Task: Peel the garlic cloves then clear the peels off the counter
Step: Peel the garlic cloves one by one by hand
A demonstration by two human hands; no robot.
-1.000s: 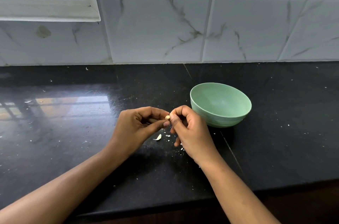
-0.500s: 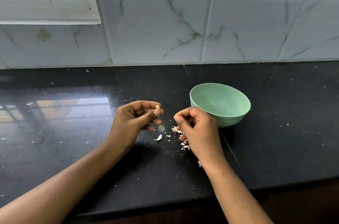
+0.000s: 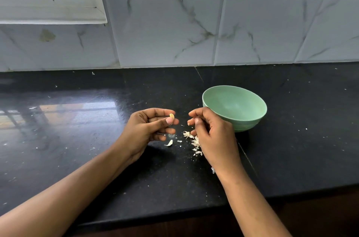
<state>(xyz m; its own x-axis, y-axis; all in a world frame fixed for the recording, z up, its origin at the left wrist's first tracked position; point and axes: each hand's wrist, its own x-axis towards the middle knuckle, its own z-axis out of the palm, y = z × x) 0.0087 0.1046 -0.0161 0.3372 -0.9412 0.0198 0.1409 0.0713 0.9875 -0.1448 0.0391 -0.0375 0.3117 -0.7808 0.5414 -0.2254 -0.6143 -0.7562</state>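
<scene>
My left hand (image 3: 147, 130) pinches a small pale-yellow garlic clove (image 3: 171, 115) between thumb and forefinger, above the black counter (image 3: 77, 139). A short gap to its right, my right hand (image 3: 211, 135) has its fingers curled, with a tiny scrap of peel at its fingertips. Beneath and between the hands lies a scatter of white garlic peels (image 3: 195, 142). One larger curved peel (image 3: 169, 143) lies by itself, closer to my left hand. A mint-green bowl (image 3: 252, 120) stands just behind my right hand; its visible inside looks empty.
A marble-tiled wall (image 3: 194, 33) backs the counter, with a window sill (image 3: 50, 13) at the upper left. The counter's front edge (image 3: 174, 215) runs under my forearms. Small white crumbs dot the dark surface.
The hands, joined on the clove one second ago, have pulled apart. The left hand keeps the clove, and peel bits now lie on the counter under my right hand.
</scene>
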